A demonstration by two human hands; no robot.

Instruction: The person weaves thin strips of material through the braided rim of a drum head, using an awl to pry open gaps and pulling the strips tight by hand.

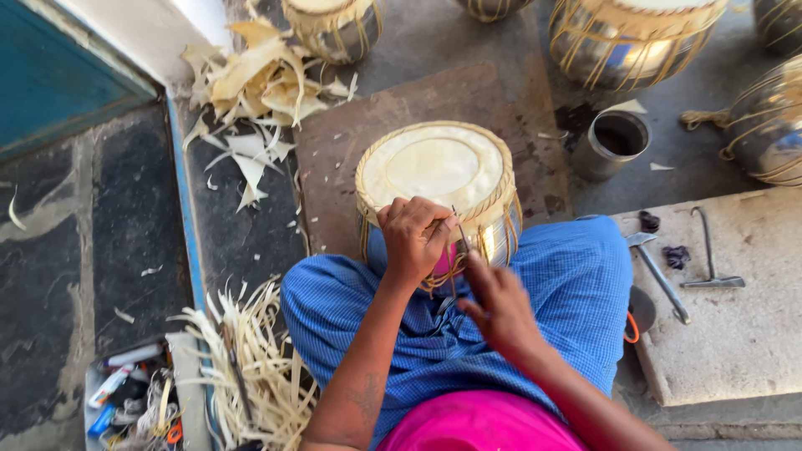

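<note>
I am lacing the drum [436,171] braced between my knees, my left hand [413,238] clamped on its woven rim, my right hand [501,305] pinching a thin awl [461,232]; next, careful threading under tension seems required.

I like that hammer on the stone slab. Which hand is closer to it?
Right. The right hand is at the drum's near side, toward the hammer; the left hand grips the drum's rim, farther away.

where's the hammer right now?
Head view, right side: the hammer lies on the stone slab, beside the hooked metal tool and just right of the person's blue-clad knee.
</note>
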